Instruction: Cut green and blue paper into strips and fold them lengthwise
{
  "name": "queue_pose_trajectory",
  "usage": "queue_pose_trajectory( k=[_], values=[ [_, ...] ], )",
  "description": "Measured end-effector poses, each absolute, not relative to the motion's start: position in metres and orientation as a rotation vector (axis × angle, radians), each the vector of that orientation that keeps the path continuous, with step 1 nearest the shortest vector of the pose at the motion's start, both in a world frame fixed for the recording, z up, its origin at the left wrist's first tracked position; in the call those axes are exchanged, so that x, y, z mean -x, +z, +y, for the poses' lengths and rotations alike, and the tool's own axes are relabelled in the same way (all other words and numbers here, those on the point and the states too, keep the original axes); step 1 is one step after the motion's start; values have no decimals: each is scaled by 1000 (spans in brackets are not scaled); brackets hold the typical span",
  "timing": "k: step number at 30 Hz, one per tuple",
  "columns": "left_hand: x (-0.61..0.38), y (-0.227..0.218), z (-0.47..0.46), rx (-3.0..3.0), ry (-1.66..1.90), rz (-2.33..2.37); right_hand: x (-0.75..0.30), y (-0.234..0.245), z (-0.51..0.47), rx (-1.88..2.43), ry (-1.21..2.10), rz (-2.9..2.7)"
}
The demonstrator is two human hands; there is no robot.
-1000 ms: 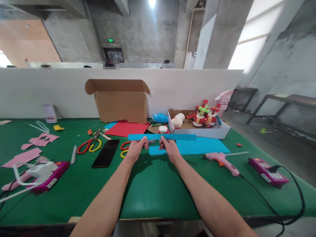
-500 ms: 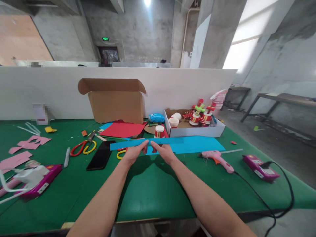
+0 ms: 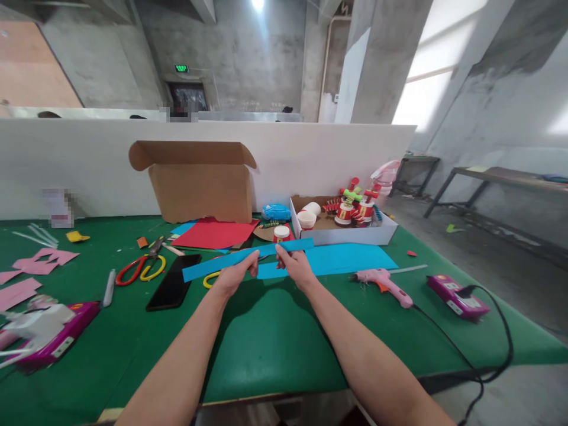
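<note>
1. A narrow blue strip (image 3: 235, 259) is held up above the green worktop (image 3: 270, 343), in front of the person. It runs aslant across the view, its left end lower than its right.
2. The left hand (image 3: 235, 277) pinches the strip near its middle, thumb laid along it and the other fingers curled in.
3. The right hand (image 3: 295, 266) grips it the same way, just beside the left hand but apart from it; a short length of strip reaches past this hand to the right.
4. Behind and below the right hand, a wider blue sheet (image 3: 355, 259) lies flat on the worktop.
5. The strip's left end overlaps the edge of a black phone (image 3: 174, 285) in the view. Just beyond the phone lie scissors (image 3: 151, 266) with one red and one yellow handle loop; another yellow loop (image 3: 210, 279) shows partly under the strip.
6. Beyond the strip stand a red and white cup (image 3: 281, 234) and a white-sided box (image 3: 350, 238) holding cups and spring-like figures.
7. A red sheet (image 3: 213, 235) lies in front of an upright brown cardboard box (image 3: 202, 189).
8. To the right, a pink glue gun (image 3: 385, 281) rests near a purple power block (image 3: 457, 297).
</note>
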State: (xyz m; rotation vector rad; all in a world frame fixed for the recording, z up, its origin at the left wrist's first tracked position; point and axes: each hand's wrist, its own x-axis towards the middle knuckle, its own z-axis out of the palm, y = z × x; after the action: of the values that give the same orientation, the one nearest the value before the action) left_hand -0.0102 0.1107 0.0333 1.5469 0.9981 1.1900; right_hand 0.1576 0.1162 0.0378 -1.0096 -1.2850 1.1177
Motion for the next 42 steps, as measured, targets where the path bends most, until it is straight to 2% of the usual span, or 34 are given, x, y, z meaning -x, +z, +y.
queue_pose_trajectory(
  k=[17, 21, 24, 27, 29, 42],
  values=[
    [21, 35, 115, -1516, 1254, 1038, -192, 48, 131, 974, 964, -1207],
    [23, 38, 116, -1434, 1299, 978, -196, 50, 134, 942, 888, -1031],
    [22, 39, 116, -1353, 1331, 909, -192, 49, 129, 902, 1070, -1061],
    [18, 36, 116, -1392, 1251, 861, -178, 46, 118, 862, 1379, -1350],
    [15, 33, 114, -1439, 1164, 858, -167, 42, 111, 860, 1450, -1486],
    [-2, 28, 111, -1480, 1132, 887, -149, 34, 103, 1140, 1217, -1508]
  ],
)
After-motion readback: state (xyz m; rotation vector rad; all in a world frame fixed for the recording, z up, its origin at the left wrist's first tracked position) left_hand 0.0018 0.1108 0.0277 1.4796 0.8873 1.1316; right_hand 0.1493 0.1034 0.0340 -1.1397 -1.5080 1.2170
